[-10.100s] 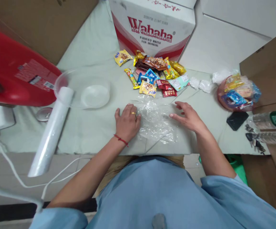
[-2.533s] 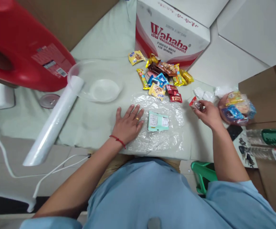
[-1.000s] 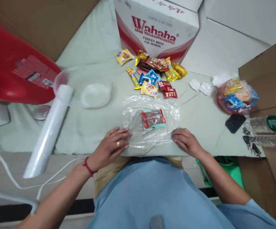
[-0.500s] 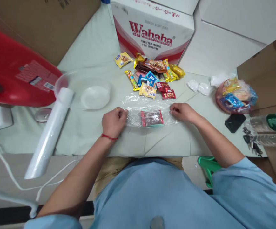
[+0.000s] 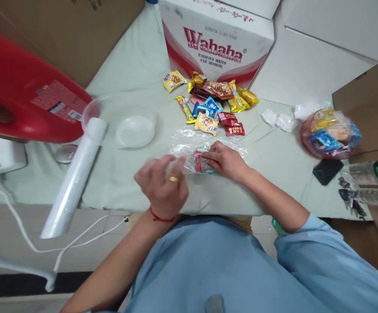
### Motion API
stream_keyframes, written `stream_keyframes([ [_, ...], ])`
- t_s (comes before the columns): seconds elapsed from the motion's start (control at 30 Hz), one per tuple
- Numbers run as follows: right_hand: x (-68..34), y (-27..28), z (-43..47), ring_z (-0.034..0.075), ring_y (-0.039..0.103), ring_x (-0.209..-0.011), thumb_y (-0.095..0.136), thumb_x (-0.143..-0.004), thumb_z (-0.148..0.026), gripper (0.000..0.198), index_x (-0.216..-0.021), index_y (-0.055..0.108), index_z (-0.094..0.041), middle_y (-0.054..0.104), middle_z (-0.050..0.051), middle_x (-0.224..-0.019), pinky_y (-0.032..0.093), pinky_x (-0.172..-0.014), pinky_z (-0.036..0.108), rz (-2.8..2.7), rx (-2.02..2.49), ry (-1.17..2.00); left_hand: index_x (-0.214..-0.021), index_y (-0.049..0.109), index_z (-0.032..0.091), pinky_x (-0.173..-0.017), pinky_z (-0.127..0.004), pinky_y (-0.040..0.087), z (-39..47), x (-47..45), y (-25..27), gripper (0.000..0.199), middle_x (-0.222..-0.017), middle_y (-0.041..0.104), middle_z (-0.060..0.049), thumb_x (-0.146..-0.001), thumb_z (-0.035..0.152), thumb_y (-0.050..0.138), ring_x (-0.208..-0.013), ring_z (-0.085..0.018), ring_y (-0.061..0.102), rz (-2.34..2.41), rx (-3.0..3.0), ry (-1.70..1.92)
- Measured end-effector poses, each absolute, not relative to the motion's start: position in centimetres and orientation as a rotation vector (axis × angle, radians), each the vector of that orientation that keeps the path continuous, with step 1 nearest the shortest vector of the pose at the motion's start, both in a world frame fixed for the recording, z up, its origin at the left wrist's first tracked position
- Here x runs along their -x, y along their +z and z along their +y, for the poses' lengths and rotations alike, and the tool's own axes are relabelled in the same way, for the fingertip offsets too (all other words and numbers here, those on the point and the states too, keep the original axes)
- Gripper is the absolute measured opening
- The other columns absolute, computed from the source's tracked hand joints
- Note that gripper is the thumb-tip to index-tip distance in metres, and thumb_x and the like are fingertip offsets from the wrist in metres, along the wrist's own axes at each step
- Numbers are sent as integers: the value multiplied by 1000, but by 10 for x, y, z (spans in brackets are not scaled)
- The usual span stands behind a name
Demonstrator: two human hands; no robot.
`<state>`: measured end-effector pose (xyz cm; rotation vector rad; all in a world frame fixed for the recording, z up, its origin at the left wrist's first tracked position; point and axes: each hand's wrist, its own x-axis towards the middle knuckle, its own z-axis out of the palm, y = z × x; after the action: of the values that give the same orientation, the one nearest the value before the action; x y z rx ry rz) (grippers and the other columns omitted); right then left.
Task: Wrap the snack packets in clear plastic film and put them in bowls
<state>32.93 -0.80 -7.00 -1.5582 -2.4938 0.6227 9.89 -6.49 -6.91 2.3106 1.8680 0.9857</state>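
Lifted since before, left hand point(image 5: 162, 186) fingers pinch the film point(image 5: 189, 150); right hand point(image 5: 225, 161) presses the snacks point(image 5: 202, 161).

Red-and-white carton point(image 5: 219, 41); pale green tablecloth point(image 5: 136, 65); clear plastic wrap point(image 5: 189, 145); red stool point(image 5: 19, 104); light-blue shirt point(image 5: 215, 269).
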Motion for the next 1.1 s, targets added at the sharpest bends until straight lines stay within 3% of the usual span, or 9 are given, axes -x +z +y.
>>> stream_keyframes([
  [0.1, -334, -66, -6, 23, 65, -101, 53, -106, -37, 35, -134, 73, -29, 65, 8, -122, 50, -85, 31, -2484, 1527, 665, -147, 64, 35, -108, -54, 36, -69, -123, -72, 53, -137, 74, -4, -100, 20, 43, -130, -31, 60, 1545, -2441, 764],
  [0.23, -344, -53, 15, 23, 67, -104, 47, -106, -26, 34, -119, 78, -20, 73, 10, -113, 52, -93, 33, -2510, 1481, 736, -147, 65, 24, -92, -49, 41, -46, -144, -85, 54, -142, 73, -7, -99, 14, 42, -122, -30, 64, 1448, -2434, 541],
  [0.43, -337, -46, 64, 39, 52, -134, 67, -97, -28, 54, -148, 61, -11, 69, 22, -137, 46, -106, 49, -2463, 1895, 275, -138, 71, 25, -85, -47, 41, -37, -145, -98, 46, -143, 72, -6, -102, 12, 44, -114, -28, 65, 1445, -2526, 495],
  [0.57, -332, -42, 69, 33, 62, -118, 63, -97, -18, 32, -126, 75, -13, 78, 17, -117, 46, -98, 41, -2533, 1851, 387, -139, 69, 25, -84, -47, 42, -39, -144, -100, 45, -145, 71, -6, -104, 12, 44, -112, -28, 65, 1422, -2565, 488],
  [0.67, -334, -33, 48, 27, 64, -102, 56, -101, -17, 28, -116, 80, -16, 78, 12, -107, 44, -90, 34, -2677, 1534, 481, -139, 69, 25, -84, -47, 43, -40, -144, -101, 44, -144, 72, -6, -105, 14, 44, -111, -28, 65, 1423, -2583, 493],
  [0.77, -337, -32, 11, 25, 58, -92, 55, -104, -23, 36, -135, 73, -18, 76, 11, -100, 42, -82, 33, -2895, 1286, 473, -127, 75, 23, -84, -47, 45, -37, -142, -106, 38, -128, 79, -9, -104, 16, 46, -106, -29, 67, 1436, -2556, 493],
  [0.87, -340, -47, -24, 28, 52, -98, 51, -108, -27, 53, -160, 50, -17, 73, 13, -108, 44, -79, 34, -2925, 1316, 393, -120, 78, 24, -88, -46, 51, -34, -131, -114, 38, -121, 81, -10, -98, 13, 50, -106, -28, 68, 1339, -2456, 557],
  [1.0, -346, -72, -44, 28, 47, -101, 41, -108, -16, 57, -165, 44, -20, 67, 13, -108, 47, -92, 38, -2889, 1275, 357, -101, 81, 26, -100, -42, 57, -34, -100, -125, 35, -112, 82, -6, -89, 14, 51, -109, -23, 72, 1130, -2154, 844],
  [1.1, -347, -81, -45, 27, 44, -94, 37, -107, -11, 57, -162, 49, -21, 62, 11, -100, 46, -97, 41, -2877, 1214, 378, -90, 78, 25, -97, -42, 59, -33, -75, -126, 28, -99, 81, -4, -89, 19, 51, -100, -23, 75, 1446, -1672, 1234],
])
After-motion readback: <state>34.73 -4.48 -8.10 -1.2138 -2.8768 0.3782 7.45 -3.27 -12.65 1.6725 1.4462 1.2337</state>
